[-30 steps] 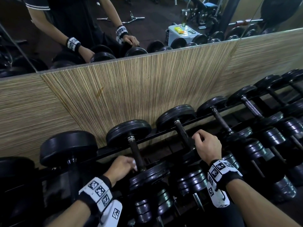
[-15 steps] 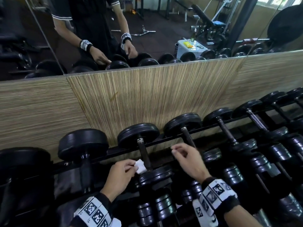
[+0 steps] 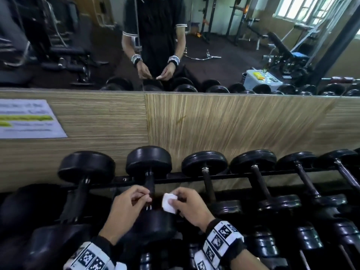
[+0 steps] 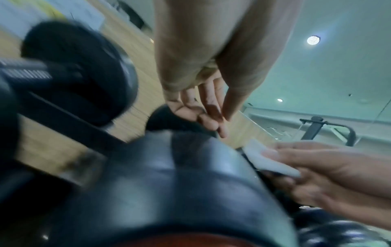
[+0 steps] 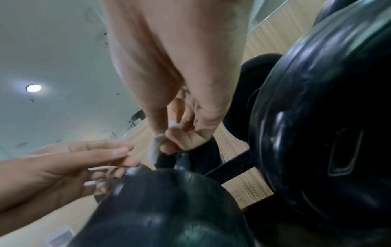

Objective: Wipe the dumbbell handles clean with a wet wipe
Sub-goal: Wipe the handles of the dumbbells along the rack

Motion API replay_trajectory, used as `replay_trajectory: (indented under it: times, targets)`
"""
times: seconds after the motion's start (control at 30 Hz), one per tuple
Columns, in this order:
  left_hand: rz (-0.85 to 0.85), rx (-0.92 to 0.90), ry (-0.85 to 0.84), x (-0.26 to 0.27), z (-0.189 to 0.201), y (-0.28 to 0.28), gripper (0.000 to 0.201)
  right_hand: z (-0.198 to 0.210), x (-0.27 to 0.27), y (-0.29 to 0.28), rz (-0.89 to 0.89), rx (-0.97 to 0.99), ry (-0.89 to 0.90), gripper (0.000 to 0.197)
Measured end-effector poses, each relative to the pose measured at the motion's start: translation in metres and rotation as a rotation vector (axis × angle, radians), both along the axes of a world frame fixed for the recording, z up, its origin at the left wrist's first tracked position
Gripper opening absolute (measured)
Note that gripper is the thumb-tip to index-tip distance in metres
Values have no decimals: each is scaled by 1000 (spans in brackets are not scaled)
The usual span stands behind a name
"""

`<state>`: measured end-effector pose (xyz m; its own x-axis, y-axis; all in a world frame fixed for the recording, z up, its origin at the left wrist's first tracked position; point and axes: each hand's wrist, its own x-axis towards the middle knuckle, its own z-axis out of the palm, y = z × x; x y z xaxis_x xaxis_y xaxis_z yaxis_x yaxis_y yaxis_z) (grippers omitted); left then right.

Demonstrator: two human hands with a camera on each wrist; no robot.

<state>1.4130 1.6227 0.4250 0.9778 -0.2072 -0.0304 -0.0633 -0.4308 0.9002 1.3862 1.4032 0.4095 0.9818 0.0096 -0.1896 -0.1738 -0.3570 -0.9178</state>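
Right hand (image 3: 190, 206) has the wet wipe (image 3: 169, 203), a small folded white pad pinched between thumb and curled fingers, held just to the right of the handle (image 3: 150, 185) of the dumbbell (image 3: 149, 162) second from the left on the rack (image 3: 194, 177). The right wrist view shows that pinch from below, the wipe (image 5: 153, 151) bunched in the fingers (image 5: 184, 142), though the picture is smeared and its edges are hard to read. Left hand (image 3: 126, 208) sits just left of the same handle, fingers loosely bent toward the thumb; from above they look near the bar, but I cannot tell whether they touch it. The left wrist view shows those fingers (image 4: 208, 108) fairly straight and holding nothing, with the wipe (image 4: 268, 160) across from them. The handle's near end is hidden behind both hands, and the near weight head (image 4: 169, 183) is a dark blur. Both forearms are cut off at the bottom edge past the patterned wristbands (image 3: 220, 242). Far side, a mirror (image 3: 78, 45) above the wood panel (image 3: 214, 123) reflects the person; a notice (image 3: 27, 118) at left is too blurred to read.
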Motion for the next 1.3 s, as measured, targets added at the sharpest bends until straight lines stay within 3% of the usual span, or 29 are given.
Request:
replay_trajectory:
  times: [0.13,0.23,0.33,0.43,0.6,0.73,0.83,0.93,1.03,1.2,1.3]
  targets:
    - [146,538,-312,16,-21,66,5,-3,5,4,-126,-130,14,8]
    - [213,724,-262,23,-36,106,4,-4,6,16,-181,-177,-2,13]
    - [177,804,-217,23,-43,104,5,-7,9,22,-174,-263,1,20]
    - [164,799,-202,23,-37,100,7,-12,13,21,-183,-304,18,16]
    - [300,862,-103,22,-27,141,16,-27,30,24,-95,-414,114,17]
    - [339,705,27,23,-27,148,25,-40,44,24,-30,-489,221,18]
    - [358,686,82,23,-21,142,22,-47,55,24,52,-457,298,4]
    - [369,690,109,23,-16,139,21,-53,65,25,136,-392,339,27]
    - [361,674,130,22,-12,137,22,-50,69,31,248,-350,386,36]
    - [384,638,155,20,-6,136,22,-50,68,31,244,-296,398,33]
    - [392,641,166,21,-4,134,21,-40,62,24,233,-247,348,18]
